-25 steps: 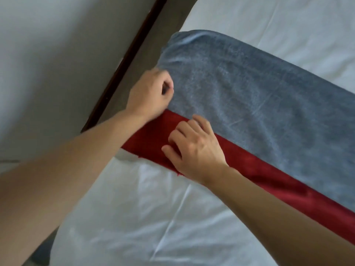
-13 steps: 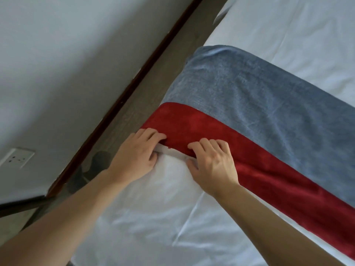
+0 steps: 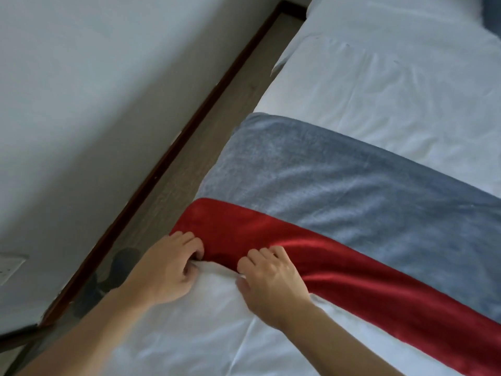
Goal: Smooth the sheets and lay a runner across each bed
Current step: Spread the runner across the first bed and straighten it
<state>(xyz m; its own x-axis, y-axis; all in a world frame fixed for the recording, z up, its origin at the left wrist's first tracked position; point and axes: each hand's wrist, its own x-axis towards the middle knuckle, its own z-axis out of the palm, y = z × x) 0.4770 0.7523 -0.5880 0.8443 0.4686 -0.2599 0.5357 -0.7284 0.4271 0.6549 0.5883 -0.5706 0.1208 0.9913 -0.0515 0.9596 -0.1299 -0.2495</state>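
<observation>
Head view:
Bed point(image 3: 393, 77): white sheet point(image 3: 379, 90) over it, creased w/ fold lines; runs from lower left to upper right of frame.
Runner point(image 3: 339, 191): lies across the bed, wide grey band on far side, red band point(image 3: 339, 264) along near edge; left end drapes over the bed's side toward the floor.
Left hand point(image 3: 168, 270): at the runner's near-left corner, fingers point(image 3: 187, 241) curled over the red edge, thumb tucked under by the sheet. Grip: clamped on the red edge.
Right hand point(image 3: 271, 278): just beside the left, apart from it, on the same red edge; fingers bent over the fabric, thumb at the seam where red meets white. Grip: pinching the red edge.
Red edge betw. hands: bunched slightly, dips in a shallow curve, shiny crease by the right hand.
Sheet near side: white, wrinkled, both forearms cross above it.
Floor point(image 3: 217, 137): wood-look strip betw. bed & wall.
Skirting point(image 3: 176, 147): dark brown line along foot of wall.
Wall point(image 3: 95, 90): pale, plain; socket plate point(image 3: 8, 268) at far left edge, partly cut off.
Dark blurred shape point(image 3: 119, 267): on floor by left wrist, can't tell what.
Top right corner: bit of blue-grey item point(image 3: 492, 14), cut off, unclear.
</observation>
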